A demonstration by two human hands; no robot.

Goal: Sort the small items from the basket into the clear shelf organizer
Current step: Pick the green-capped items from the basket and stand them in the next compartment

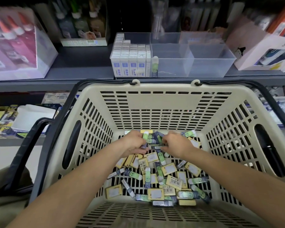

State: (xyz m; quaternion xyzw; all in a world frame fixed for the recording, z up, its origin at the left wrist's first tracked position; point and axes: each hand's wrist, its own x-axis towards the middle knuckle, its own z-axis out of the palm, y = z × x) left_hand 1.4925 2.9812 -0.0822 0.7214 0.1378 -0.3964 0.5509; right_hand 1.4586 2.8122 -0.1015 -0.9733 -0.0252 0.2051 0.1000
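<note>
A beige slotted basket (155, 102) holds several small items: green-and-navy erasers (147, 176) and yellow-edged packets (169, 169). Both my hands are down among them at the far end of the pile. My left hand (134, 143) grips a few green-and-navy erasers (145, 137), bunched upright in its fingers. My right hand (176, 143) has its fingers curled down into the pile, pinching at a navy eraser (156, 147). The clear shelf organizer (204, 63) stands on the shelf beyond the basket. Its left section holds white boxes (130, 58), and one green eraser (155, 66) stands in the middle section.
The grey shelf (81, 69) also carries a clear box of glue bottles (15, 43) at left and white cartons (262, 51) at right. The basket's black handles (28, 152) hang down at its sides. A lower shelf with packets (7, 120) shows at left.
</note>
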